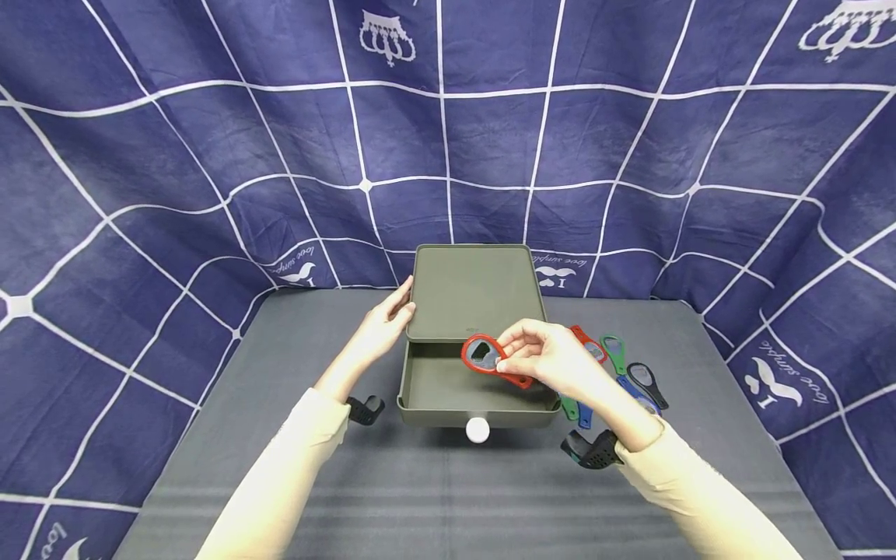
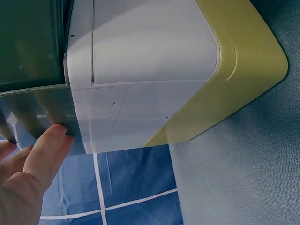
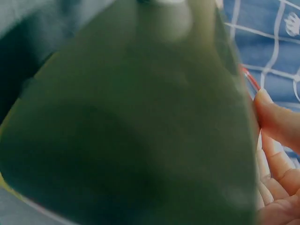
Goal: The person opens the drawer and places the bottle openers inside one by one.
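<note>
An olive-green drawer box (image 1: 476, 292) stands on the table with its drawer (image 1: 434, 418) pulled out toward me. A round white knob (image 1: 477, 430) sits on the drawer front. My left hand (image 1: 378, 327) rests on the left side of the box; in the left wrist view its fingertips touch the side wall. Between thumb and fingers, my right hand (image 1: 542, 354) pinches a red-rimmed bottle opener (image 1: 492, 360) over the open drawer. The box covers most of the right wrist view, where only a sliver of the red opener (image 3: 251, 79) shows beside the thumb.
Right of the box lie several more bottle openers: a red one (image 1: 581, 337), a green one (image 1: 614, 354), a black one (image 1: 651, 387) and blue ones (image 1: 633, 389), partly behind my right forearm. A blue checked cloth (image 1: 490, 140) hangs around the grey table (image 1: 308, 482).
</note>
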`<move>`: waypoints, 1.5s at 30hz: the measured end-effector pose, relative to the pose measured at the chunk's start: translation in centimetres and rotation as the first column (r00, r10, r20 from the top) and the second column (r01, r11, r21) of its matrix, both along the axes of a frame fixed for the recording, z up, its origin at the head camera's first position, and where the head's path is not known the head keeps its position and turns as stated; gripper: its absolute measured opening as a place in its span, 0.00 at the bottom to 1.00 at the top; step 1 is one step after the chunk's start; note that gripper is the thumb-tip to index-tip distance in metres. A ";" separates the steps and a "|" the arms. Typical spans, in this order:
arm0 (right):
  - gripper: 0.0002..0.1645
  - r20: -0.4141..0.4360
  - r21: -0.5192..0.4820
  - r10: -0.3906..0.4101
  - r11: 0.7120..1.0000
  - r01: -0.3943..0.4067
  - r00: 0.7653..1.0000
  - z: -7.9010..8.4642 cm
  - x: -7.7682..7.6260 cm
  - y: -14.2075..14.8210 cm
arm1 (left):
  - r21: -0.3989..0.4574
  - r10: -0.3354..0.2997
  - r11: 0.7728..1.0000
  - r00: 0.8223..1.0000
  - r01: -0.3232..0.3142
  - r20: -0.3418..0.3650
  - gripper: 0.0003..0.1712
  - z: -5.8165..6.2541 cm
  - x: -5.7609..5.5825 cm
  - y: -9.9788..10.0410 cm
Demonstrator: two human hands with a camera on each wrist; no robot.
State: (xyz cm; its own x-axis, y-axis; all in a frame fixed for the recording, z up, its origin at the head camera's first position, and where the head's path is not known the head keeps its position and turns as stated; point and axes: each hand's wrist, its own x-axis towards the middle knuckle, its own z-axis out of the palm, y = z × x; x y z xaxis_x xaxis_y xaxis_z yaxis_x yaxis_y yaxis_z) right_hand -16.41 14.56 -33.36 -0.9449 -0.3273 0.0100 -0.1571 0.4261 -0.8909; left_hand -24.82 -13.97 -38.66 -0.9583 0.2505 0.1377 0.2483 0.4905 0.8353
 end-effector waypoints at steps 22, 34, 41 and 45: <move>0.10 -0.164 0.337 0.175 0.935 -0.111 0.971 -3.4 -0.3 -4.4 | -0.010 0.002 1.000 1.000 -0.002 0.027 0.32 -0.2 0.1 0.1; 0.11 -0.149 0.320 0.162 0.941 -0.107 0.976 -3.1 -0.1 -4.0 | -0.032 -0.010 0.999 1.000 0.011 0.021 0.32 -0.2 0.0 0.0; 0.13 -0.103 0.170 0.093 0.983 -0.075 0.990 -0.8 0.4 -1.2 | -0.031 -0.017 0.999 1.000 0.017 0.008 0.32 -0.1 -0.1 0.2; 0.16 -0.095 0.085 0.009 0.996 0.000 0.995 0.3 0.2 1.2 | -0.035 -0.021 0.999 1.000 0.021 0.000 0.32 -0.1 0.0 0.0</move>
